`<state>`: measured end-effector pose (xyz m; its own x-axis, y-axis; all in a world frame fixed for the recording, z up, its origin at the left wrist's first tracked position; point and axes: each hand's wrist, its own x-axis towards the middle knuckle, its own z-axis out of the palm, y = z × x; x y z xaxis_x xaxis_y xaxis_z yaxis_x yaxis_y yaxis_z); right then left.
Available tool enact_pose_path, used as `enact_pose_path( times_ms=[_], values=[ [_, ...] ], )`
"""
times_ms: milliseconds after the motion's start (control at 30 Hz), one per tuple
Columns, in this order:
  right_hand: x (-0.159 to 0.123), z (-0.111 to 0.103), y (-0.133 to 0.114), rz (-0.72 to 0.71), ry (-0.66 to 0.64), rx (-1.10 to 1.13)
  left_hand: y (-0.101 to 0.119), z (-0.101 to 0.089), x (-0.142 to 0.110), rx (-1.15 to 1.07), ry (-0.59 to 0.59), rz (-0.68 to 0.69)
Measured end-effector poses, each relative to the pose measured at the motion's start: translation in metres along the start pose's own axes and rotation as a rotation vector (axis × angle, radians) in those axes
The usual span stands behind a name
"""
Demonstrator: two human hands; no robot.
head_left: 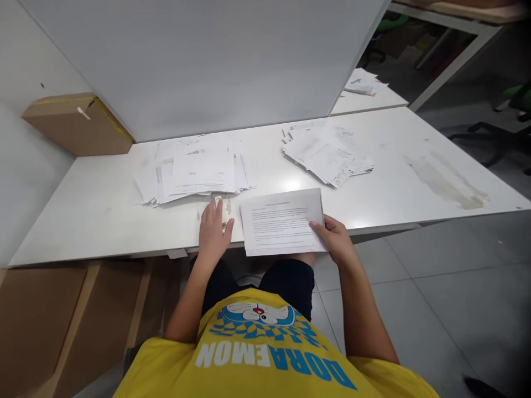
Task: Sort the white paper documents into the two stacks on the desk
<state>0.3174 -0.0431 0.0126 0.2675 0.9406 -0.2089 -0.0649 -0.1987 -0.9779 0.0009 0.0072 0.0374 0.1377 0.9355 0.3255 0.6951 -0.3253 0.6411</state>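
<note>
My right hand [338,239] grips the lower right corner of a printed sheet of paper [282,221] that lies at the front edge of the white table [394,182]. My left hand [213,232] rests flat on the table just left of the sheet, fingers stretched out, with a small pale object [219,209] at its fingertips that I cannot make out. Directly beyond my left hand is a loose pile of papers [194,174]. A second pile of papers [327,153] lies farther back to the right.
A large grey board [207,61] stands upright behind the table. A cardboard box [77,124] sits at the back left, and more cardboard [45,320] is on the floor to the left. Another desk with papers [365,85] stands behind. Grey tiled floor extends right.
</note>
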Motion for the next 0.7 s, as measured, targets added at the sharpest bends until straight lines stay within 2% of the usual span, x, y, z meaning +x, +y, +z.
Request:
enact_pose_path(
  times_ms=[100,233,367,467,700],
  values=[
    [-0.007,0.004,0.006,0.152,-0.097,0.036,-0.022,0.004,0.013,-0.012,-0.119,0.025],
    [-0.027,0.017,0.014,0.292,-0.213,0.054,-0.04,-0.002,0.022,-0.07,-0.172,0.032],
    [-0.036,0.036,0.021,0.292,-0.228,0.119,-0.046,-0.012,0.027,-0.118,-0.215,0.04],
    [-0.034,0.046,0.026,0.257,-0.2,0.156,-0.048,-0.013,0.028,-0.148,-0.231,0.038],
    [-0.026,0.05,0.035,0.168,-0.171,0.133,-0.053,-0.009,0.027,-0.193,-0.171,0.06]
  ],
)
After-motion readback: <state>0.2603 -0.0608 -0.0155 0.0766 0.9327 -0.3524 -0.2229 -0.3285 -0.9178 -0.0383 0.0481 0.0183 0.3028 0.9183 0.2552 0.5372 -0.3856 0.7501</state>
